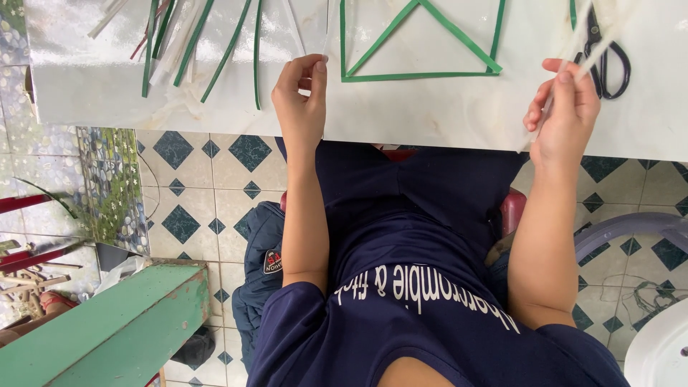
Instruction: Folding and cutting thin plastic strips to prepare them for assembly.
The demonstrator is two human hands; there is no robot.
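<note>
Right, the person sits at a white table (430,115), w/ the left hand (301,100) curled at the near edge, fingers pinched narrow on a thin pale strip (324,39) that runs up to the corner of a green strip frame (419,43) lying flat on top. The right hand (566,107), over at the right, is closed round a few pale strips (584,43) slanting up and away, just beside black scissors (605,54). Loose green strips (208,43) lie fanned out at the far left of the table.
</note>
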